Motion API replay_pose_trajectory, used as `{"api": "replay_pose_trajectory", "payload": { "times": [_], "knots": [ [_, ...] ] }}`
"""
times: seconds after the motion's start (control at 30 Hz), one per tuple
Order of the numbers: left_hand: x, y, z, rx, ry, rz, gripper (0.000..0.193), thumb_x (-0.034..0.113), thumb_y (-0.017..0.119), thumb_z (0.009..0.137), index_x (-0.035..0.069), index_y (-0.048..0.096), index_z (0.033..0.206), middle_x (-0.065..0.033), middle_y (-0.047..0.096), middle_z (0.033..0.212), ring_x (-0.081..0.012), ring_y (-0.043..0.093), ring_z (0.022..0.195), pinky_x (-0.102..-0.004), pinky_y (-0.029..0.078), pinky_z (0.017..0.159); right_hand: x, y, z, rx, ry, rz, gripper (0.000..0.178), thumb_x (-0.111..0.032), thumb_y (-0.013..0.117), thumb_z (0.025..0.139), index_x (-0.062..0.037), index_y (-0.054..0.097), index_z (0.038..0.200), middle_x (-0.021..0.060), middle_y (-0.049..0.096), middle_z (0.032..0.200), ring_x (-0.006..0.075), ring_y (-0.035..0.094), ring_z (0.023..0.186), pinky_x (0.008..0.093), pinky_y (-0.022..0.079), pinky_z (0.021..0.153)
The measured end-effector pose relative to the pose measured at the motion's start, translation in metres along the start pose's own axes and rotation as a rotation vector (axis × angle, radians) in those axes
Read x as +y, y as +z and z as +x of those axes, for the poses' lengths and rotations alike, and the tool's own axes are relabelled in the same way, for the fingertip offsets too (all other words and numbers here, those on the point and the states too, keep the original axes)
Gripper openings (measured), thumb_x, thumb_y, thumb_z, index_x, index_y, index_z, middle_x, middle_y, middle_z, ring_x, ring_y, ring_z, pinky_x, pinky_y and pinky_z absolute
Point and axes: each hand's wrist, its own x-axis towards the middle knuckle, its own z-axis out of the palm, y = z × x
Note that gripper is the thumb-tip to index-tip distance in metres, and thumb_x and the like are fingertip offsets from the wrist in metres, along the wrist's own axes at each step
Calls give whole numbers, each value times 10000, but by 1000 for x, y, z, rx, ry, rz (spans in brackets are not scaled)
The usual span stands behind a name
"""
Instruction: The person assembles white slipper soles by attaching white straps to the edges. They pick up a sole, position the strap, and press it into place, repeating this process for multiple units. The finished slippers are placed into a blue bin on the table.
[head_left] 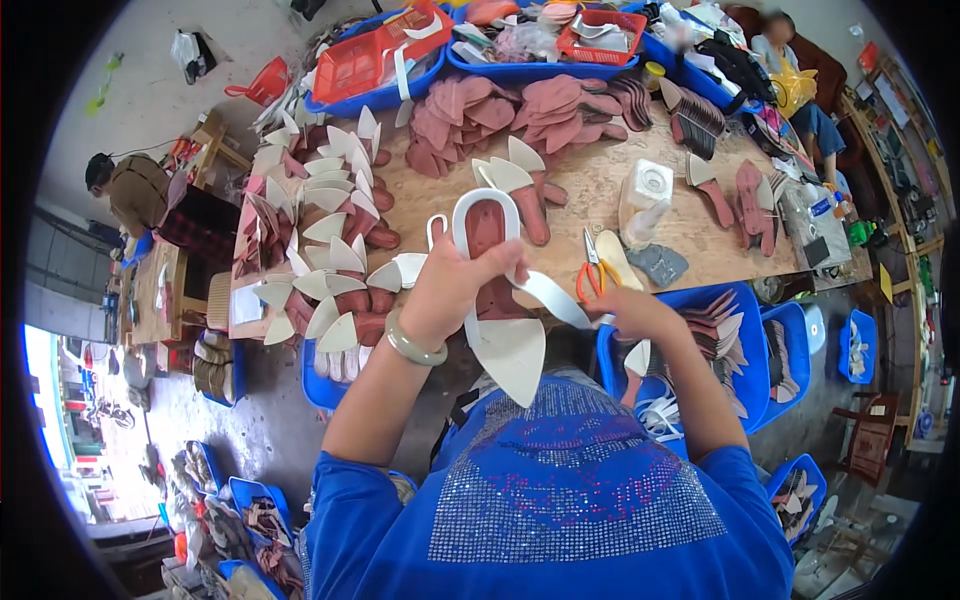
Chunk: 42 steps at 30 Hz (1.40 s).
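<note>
My left hand [462,272], with a pale bangle at the wrist, grips a reddish-brown shoe insole [487,222] above the table's near edge. The insole's heel is up, and its pointed cream toe piece [512,352] hangs toward me. A white strip [552,298] loops around the heel edge, and its loose length runs right to my right hand [648,314]. The right fingers are closed on that end, partly hidden. Just beyond the right hand lie orange-handled pliers [597,272] beside a cream sole-shaped piece [618,258].
Insoles with cream toes [335,230] crowd the wooden table's [440,210] left side. Bare reddish insoles [460,115] pile at the back. A white container [646,195] stands right of centre. Near my right arm a blue bin [755,345] holds more insoles. Two other people sit or bend farther off.
</note>
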Motion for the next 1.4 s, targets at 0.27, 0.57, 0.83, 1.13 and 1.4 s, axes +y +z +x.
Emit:
{"api": "replay_pose_trajectory", "payload": {
  "times": [0.27, 0.57, 0.83, 1.13, 1.4],
  "knots": [
    [-6, 5, 32, 6, 12, 36, 115, 138, 565, 906, 33, 537, 945, -39, 600, 796, -119, 568, 752, -263, 459, 709, -129, -76, 46, 388, -99, 1223, 284, -167, 592, 901, -11, 601, 1138, 20, 649, 952, 80, 587, 827, 234, 472, 735],
    [-18, 30, 26, 205, 123, -92, 83, 85, 538, 909, 19, 511, 951, -64, 583, 799, -163, 589, 819, -368, 446, 925, -149, -72, 42, 932, -147, 873, 129, -103, 664, 834, -45, 703, 942, 0, 622, 711, 52, 543, 651, 225, 415, 572],
    [-9, 49, 23, 182, 246, -111, 101, 120, 523, 927, 27, 497, 960, -65, 556, 799, -145, 543, 761, -343, 455, 850, -144, -73, 23, 964, -190, 683, 150, -71, 710, 763, -69, 718, 913, 59, 585, 658, 125, 563, 599, 283, 410, 520],
    [-11, 55, 22, 189, 230, -110, 125, 115, 531, 929, 4, 523, 985, -62, 593, 798, -138, 574, 766, -286, 470, 740, -139, -69, 23, 1082, -305, 494, 129, -53, 723, 724, -54, 697, 850, 56, 542, 610, 187, 556, 520, 308, 414, 462],
    [-10, 71, 32, 215, 126, -186, 83, 78, 520, 918, 16, 506, 972, -72, 568, 783, -159, 573, 711, -316, 484, 733, -129, -80, 15, 1053, -298, 323, 172, -64, 711, 726, -50, 678, 894, 65, 549, 642, 220, 568, 552, 334, 432, 470]
  ]
}}
